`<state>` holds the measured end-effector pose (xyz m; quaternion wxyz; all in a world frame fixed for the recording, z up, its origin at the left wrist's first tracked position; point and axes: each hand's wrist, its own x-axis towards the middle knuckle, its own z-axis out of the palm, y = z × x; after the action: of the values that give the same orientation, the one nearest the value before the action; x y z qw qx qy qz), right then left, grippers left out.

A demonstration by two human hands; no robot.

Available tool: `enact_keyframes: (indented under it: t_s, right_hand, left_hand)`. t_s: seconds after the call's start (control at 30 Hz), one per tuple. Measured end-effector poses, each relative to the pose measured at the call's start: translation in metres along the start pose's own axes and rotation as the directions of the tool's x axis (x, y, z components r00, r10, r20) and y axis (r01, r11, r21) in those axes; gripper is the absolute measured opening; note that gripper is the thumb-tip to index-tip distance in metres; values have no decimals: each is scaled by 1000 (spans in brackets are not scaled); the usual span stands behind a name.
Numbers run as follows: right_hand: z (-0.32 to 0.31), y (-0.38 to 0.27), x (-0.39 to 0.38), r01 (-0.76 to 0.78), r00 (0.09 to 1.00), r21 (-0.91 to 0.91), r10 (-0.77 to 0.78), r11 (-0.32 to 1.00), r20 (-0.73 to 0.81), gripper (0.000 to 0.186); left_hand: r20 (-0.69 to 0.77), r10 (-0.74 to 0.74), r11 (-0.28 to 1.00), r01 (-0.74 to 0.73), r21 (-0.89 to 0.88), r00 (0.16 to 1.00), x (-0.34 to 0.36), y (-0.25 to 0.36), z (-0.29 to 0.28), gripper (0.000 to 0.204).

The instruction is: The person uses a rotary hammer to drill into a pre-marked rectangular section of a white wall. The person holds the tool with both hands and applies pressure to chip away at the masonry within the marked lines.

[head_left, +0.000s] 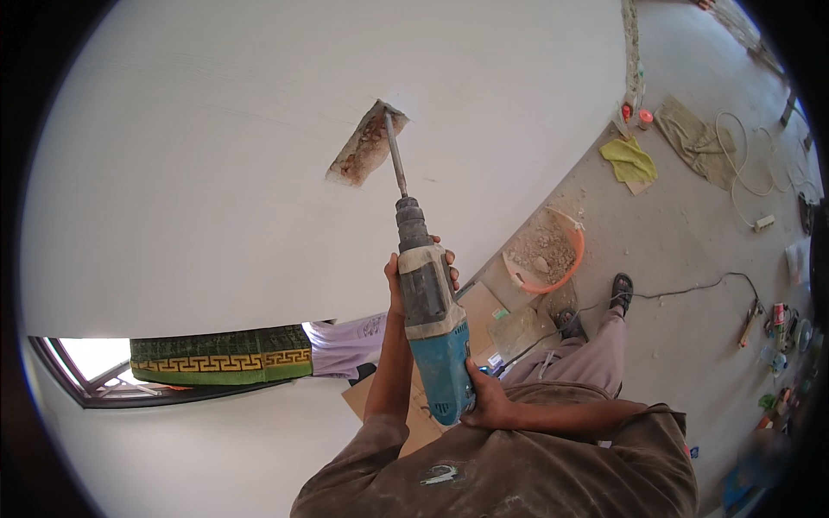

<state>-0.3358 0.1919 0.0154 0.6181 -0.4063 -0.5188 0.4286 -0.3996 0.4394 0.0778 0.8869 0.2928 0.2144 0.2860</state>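
A blue and grey rotary hammer drill (440, 354) is held up between my two hands, its long bit (395, 155) pointing at the white wall. The bit's tip meets the upper right end of a chiselled rectangular recess (361, 148), where reddish masonry shows. Near the front of the drill's body, my left hand (395, 281) wraps around from beneath, with fingertips showing on the far side. My right hand (489, 399) grips the rear handle; part of its fingers is hidden by the tool.
An orange bucket (577, 259) of rubble stands by the wall near my feet. A dark cable (682, 292) crosses the floor. Yellow cloth (630, 161), a brown sack (695, 142) and an extension socket (764, 223) lie farther right. Towels (224, 358) hang at a window on the left.
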Motion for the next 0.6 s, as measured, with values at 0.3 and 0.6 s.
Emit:
enact_keyframes:
  t_s: [0.3,0.6]
  right_hand:
    - [-22,-5,22,-80,996,76,77,994,37,118]
    - [-132,-57,50,-121,993,259,114,958,39,116]
  left_hand:
    - [-23,-20,992,17,-122,1000,25,11,6,78]
    - [-260,124,981,-79,176,958,64,-7,76,58]
